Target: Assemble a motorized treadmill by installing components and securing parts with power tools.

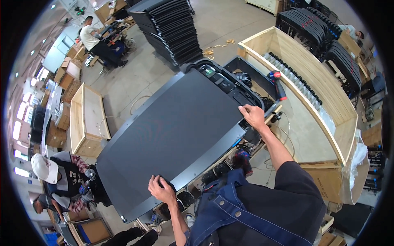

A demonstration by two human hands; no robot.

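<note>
Deck [174, 123] ahead, long axis near-left to far-right; left hand [162, 191] on near edge, right hand [253, 116] nearer frame [225, 85]; both half-curled, grip unclear.

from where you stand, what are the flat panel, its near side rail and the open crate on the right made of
Flat panel: matte dark grey, perhaps rubber or coated board, since it shows little glare. Side rail: grey, probably painted metal, going by its brighter sheen, though plastic is possible. Open crate: bare wood, judging by pale grain and plank lines.
</note>
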